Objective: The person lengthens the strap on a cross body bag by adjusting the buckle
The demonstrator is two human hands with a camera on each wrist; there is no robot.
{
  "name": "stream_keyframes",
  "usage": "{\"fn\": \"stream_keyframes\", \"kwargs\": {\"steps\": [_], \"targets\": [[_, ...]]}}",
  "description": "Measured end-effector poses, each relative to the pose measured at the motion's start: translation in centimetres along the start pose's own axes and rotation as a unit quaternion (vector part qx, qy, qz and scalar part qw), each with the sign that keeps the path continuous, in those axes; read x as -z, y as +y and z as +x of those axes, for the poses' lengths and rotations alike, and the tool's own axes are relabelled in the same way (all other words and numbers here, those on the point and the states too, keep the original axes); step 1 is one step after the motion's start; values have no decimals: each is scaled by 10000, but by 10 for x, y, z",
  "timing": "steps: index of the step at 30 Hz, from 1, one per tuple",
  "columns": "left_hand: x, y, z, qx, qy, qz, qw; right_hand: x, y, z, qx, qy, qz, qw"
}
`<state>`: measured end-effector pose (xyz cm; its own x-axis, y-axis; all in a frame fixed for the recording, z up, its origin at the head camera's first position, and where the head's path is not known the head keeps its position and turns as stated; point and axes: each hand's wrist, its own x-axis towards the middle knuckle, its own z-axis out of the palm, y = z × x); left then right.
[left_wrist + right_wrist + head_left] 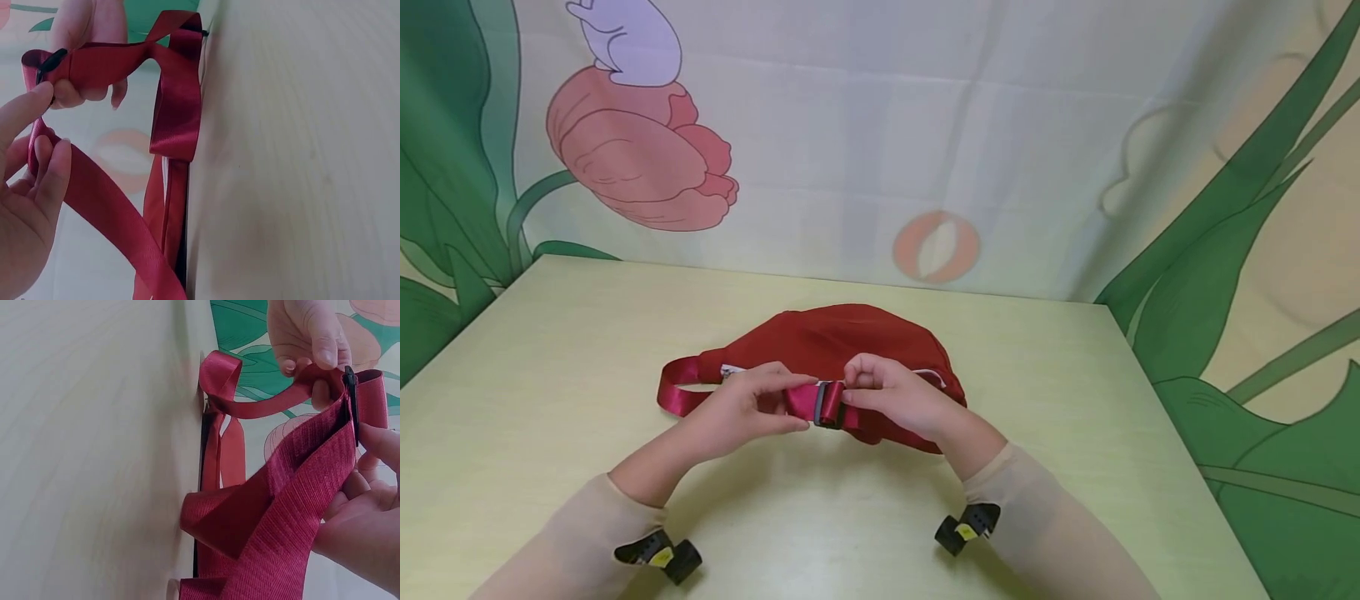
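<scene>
A red waist bag [865,333] lies on the table, its red webbing strap [119,231] lifted in front of it. A black slider buckle [822,404] is threaded on this strap, with a strap loop standing out on one side. From the left, my left hand [737,412] pinches the strap beside the buckle, thumb and forefinger spread over its width. My right hand [898,396] pinches the strap on the buckle's other side, its fingers curled. In the right wrist view, right-hand fingertips [369,434] lie right at the buckle's edge.
The pale table [535,350] extends on all sides of the bag. Another strap loop [679,387] sticks out at the bag's left end. White zips run along the bag. Behind the table hangs a printed cloth [820,150] with leaves and flowers.
</scene>
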<state>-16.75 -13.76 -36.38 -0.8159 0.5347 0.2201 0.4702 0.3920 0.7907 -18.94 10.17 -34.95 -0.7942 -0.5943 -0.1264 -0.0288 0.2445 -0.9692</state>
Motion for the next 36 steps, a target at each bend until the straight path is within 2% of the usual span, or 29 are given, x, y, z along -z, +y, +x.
{"fn": "stream_keyframes", "kwargs": {"steps": [4, 8, 18, 26, 32, 36], "targets": [[-4, 0, -1, -187, 26, 100, 9998, -3, 0, 2, 101, -37, 71, 9999], [-8, 3, 0, -310, -22, 2, 9995, -5, 1, 2, 104, -105, 130, 9998], [-3, 1, -2, 14, -142, -117, 9998, -2, -2, -2, -80, 26, -72, 9999], [4, 4, -2, 45, -218, 179, 9996, 0, -4, -4, 2, 61, -198, 9998], [10, -1, -7, 12, 22, 479, 9988, 3, -2, -5, -38, 348, -316, 9989], [11, -4, -10, -87, 80, 585, 9982, 3, 0, -4, -76, 331, -231, 9992]]}}
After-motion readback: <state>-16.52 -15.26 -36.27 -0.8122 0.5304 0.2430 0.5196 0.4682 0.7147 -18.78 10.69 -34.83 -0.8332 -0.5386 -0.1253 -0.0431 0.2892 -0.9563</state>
